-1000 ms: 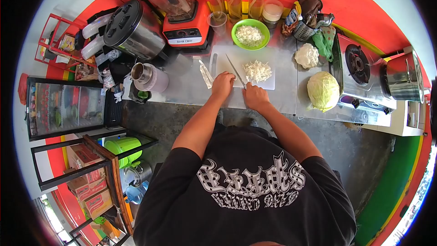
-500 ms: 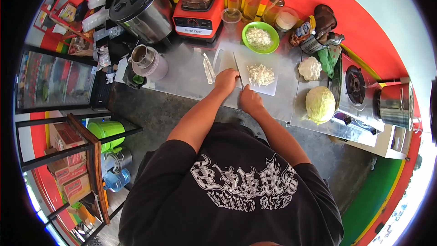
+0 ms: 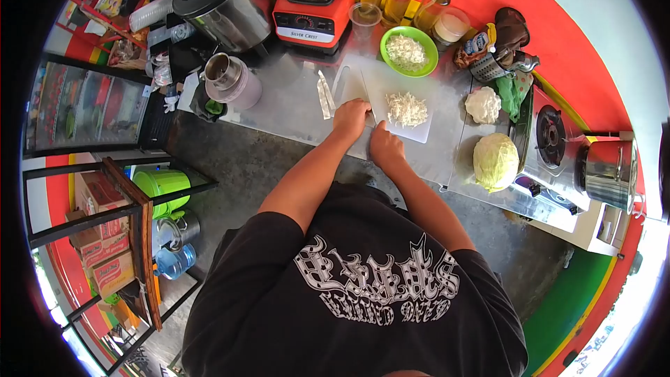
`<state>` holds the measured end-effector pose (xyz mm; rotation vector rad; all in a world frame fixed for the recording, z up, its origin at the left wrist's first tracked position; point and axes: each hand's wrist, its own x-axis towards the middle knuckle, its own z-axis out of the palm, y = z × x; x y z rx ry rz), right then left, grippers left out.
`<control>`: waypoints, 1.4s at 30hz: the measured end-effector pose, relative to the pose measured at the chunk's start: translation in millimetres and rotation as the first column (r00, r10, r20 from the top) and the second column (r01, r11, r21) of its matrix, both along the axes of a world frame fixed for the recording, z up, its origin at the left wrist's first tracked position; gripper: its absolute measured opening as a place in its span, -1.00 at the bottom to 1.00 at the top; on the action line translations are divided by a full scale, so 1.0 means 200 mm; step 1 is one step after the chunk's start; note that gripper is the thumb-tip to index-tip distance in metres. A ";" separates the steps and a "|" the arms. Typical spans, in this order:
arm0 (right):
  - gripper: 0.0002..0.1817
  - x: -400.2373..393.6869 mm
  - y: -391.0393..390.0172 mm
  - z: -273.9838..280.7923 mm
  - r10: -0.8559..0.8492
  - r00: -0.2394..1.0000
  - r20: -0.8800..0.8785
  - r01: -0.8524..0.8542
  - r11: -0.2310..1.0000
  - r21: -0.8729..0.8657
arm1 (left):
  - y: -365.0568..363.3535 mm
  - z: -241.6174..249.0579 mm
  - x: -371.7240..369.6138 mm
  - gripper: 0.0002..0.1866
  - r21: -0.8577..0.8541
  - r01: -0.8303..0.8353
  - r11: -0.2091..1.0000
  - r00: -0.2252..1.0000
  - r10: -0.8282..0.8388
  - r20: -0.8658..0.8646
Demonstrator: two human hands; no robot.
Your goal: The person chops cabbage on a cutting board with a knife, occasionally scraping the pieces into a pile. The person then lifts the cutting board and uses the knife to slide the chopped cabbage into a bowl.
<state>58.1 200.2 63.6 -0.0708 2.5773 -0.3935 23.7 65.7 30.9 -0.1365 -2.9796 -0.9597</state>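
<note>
Taking the cutting board (image 3: 387,84) as our clock's centre, we see the right hand (image 3: 387,145) at six, closed round the handle of a knife (image 3: 368,92); its blade points towards eleven, with the left hand (image 3: 352,116) at eight, just beside it. The left fingers look curled, which we judge keeps the tips back from the edge; we cannot tell whether they grip anything, as the hand covers what lies beneath. A pile of pale shreds (image 3: 407,109) lies on the board at four, across the blade from the left hand, likely so that it stays out of the way; the green bowl (image 3: 385,61) at one holds similar shreds within easy reach; a whole cabbage (image 3: 496,162) rests at four, well apart, perhaps to leave elbow room; pale strips (image 3: 326,95) lie at nine, off the board.
</note>
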 end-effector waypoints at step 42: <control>-0.67 -0.09 0.00 0.03 0.018 1.000 0.015 -0.017 0.999 -0.038 | -0.02 0.13 0.03 -0.77 -0.054 -0.207 0.977 0.919 0.213 0.331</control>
